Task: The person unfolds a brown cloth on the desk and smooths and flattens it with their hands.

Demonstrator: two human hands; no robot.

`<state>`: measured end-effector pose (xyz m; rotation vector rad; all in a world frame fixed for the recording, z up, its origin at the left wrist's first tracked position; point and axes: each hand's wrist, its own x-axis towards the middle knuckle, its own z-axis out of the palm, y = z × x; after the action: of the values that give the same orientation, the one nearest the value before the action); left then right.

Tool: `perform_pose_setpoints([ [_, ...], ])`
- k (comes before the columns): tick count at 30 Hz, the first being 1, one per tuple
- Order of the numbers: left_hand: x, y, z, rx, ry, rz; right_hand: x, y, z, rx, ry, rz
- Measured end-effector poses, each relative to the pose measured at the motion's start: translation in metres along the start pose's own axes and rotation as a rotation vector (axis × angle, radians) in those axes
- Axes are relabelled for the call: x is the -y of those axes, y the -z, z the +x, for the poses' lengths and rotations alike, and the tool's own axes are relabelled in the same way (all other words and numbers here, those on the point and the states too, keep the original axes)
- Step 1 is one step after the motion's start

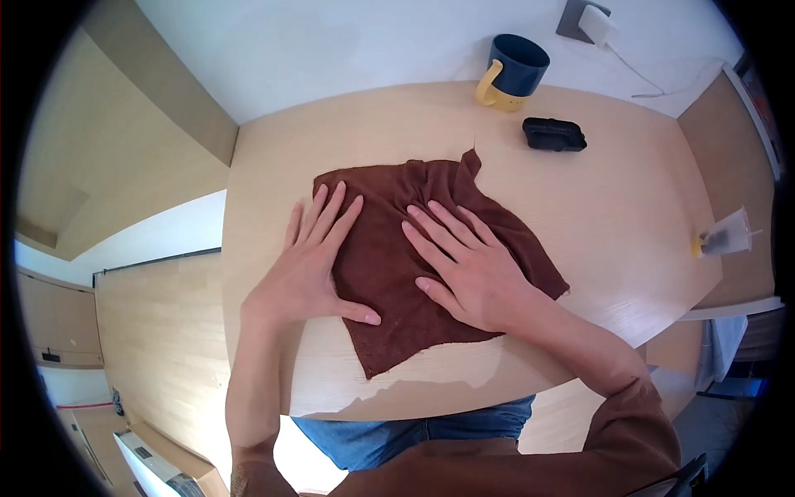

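A brown cloth lies spread on the light wooden table, wrinkled toward its upper right, with one corner sticking up at the top. My left hand rests on the cloth's left edge, fingers spread and thumb stretched over the fabric. On the right half of the cloth, my right hand lies flat, its fingers apart and pointing up and to the left. Folds gather just beyond the right fingertips. Neither hand grips the fabric.
At the back stands a blue and yellow mug, with a small black case-like object in front of it. A clear plastic container is near the right edge. A white charger is plugged into the wall, its cable trailing right.
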<state>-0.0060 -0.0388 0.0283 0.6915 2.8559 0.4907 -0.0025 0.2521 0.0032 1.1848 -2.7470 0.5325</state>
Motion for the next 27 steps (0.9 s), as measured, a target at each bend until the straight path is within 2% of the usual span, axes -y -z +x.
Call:
perform_pose_setpoints([
  [14, -0.003, 0.005, -0.001, 0.029, 0.033, 0.041, 0.002, 0.001, -0.001, 0.000, 0.016, -0.004],
  [17, 0.004, 0.002, 0.000, -0.034, -0.024, 0.041, 0.001, 0.002, -0.001, 0.000, 0.012, 0.011],
  [20, 0.020, -0.011, 0.009, -0.271, -0.039, -0.072, 0.001, 0.001, -0.002, 0.001, 0.012, 0.013],
  [23, 0.025, -0.014, 0.014, -0.394, -0.012, -0.204, 0.000, 0.002, -0.001, 0.004, 0.007, 0.019],
  [27, 0.028, -0.015, 0.015, -0.424, 0.030, -0.175, 0.003, 0.003, -0.001, 0.014, -0.002, -0.016],
])
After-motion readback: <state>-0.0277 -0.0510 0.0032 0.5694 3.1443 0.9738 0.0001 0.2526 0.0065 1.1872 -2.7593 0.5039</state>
